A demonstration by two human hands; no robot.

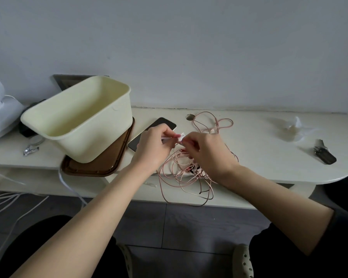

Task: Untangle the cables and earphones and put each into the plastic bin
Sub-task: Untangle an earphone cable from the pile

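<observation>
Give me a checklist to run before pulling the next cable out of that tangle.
1. Left hand grip on white plug: ok, pinched.
2. Right hand grip on same plug: ok, pinched.
3. Pink cable tangle loosened: not ok, loops knotted, some hanging off the desk edge.
4. Plastic bin ready: ok, open-topped, on the brown tray.
5. Phone clear of cables: cannot tell, hands hide part.

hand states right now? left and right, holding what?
left hand: closed, pinching the thin white cable end.
right hand: closed, pinching that same end, above the tangled pink cables.
</observation>
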